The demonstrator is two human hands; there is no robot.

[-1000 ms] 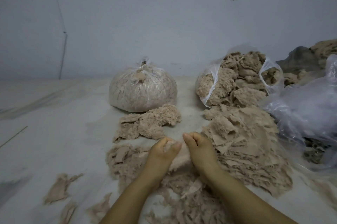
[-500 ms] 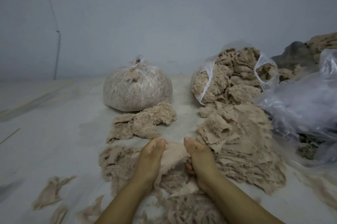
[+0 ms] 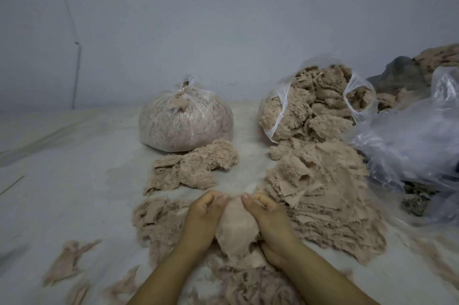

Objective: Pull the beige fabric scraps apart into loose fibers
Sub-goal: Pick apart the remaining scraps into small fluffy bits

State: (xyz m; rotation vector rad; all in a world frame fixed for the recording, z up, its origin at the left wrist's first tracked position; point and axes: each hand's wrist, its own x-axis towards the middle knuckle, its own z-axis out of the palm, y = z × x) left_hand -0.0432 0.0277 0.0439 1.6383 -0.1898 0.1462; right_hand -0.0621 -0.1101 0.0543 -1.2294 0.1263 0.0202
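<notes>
— Fingers (image 3: 211,201) of left hand (image 3: 202,220) curled onto scrap (image 3: 236,225); same with right hand (image 3: 267,217), pinching the other edge.
— Where, exactly?
— Held between both hands, over the near middle of the surface (image 3: 74,155), hanging above loose fibers (image 3: 248,285).
— Around?
— Scrap pile (image 3: 320,195) touching the right hand's side. Fluffed clump (image 3: 193,168) just beyond the hands. Tied bag (image 3: 185,122) behind that, open bag (image 3: 315,106) toward the far right, crumpled plastic (image 3: 409,145) at the right edge.
— Anything in the way?
— Hands covering the scrap's side edges; forearms hiding part of the fibers.
</notes>
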